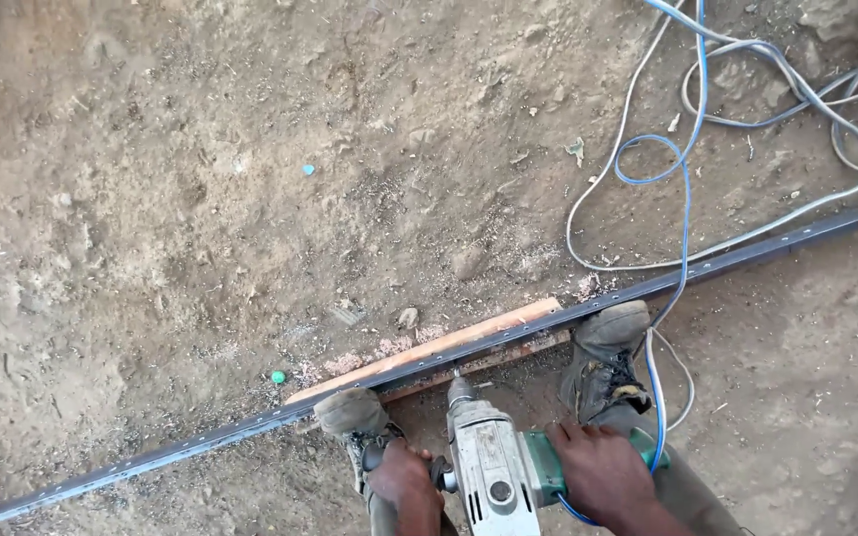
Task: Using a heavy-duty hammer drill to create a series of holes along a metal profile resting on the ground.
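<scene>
Grey metal drill (pixel 489 467) stands with its bit down on a long dark strip (pixel 508 337) full of small holes, which lies across the dirt ground (pixel 201 199). Right hand (pixel 603 471) is closed around the green rear handle, and left hand (pixel 404 481) grips the side handle. Both boots (pixel 603 357) press on the strip, over a wooden board (pixel 449 342). Blue and white cables (pixel 687 149) lie in loops behind
</scene>
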